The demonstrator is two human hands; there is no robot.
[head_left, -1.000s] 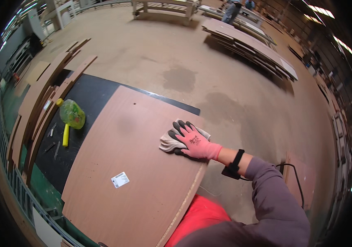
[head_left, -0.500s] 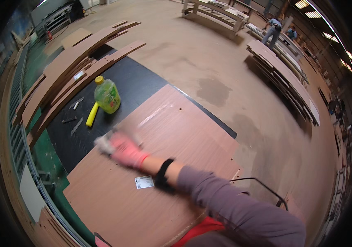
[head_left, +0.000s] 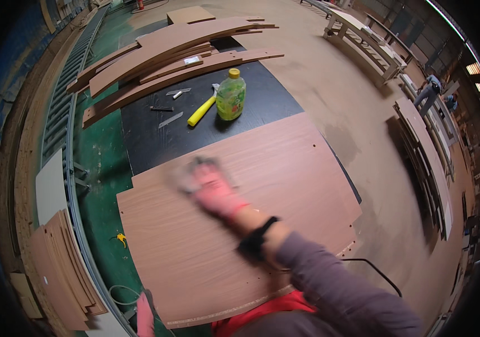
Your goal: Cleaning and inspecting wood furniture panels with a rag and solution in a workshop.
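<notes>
My right hand (head_left: 213,188), in a pink glove with greyish fingers, presses on a wood-grain board (head_left: 184,269). A greyish cloth seems bunched under its fingers, but motion smears both. My right forearm, with a black band (head_left: 259,238) at the wrist, crosses the board. At the lower left, only part of my left hand (head_left: 145,317) shows, in a pink glove beside the board's near corner; its fingers cannot be made out. Beyond the board stand a bottle of green liquid (head_left: 231,96) with a yellow cap and a yellow-handled scraper (head_left: 202,110), both on a black panel (head_left: 262,84).
Loose blades (head_left: 171,119) lie on the black panel. Curved wooden pieces (head_left: 161,56) are stacked beyond. A roller conveyor (head_left: 71,101) runs along the left, near a yellow air gun (head_left: 121,238) and leaning panels (head_left: 63,264). Right, a person (head_left: 430,90) works by stacked boards (head_left: 422,146).
My right hand has swept across the board, away from its left far edge. The view has swung left, so the bench things appear further right. A white label has gone from sight.
</notes>
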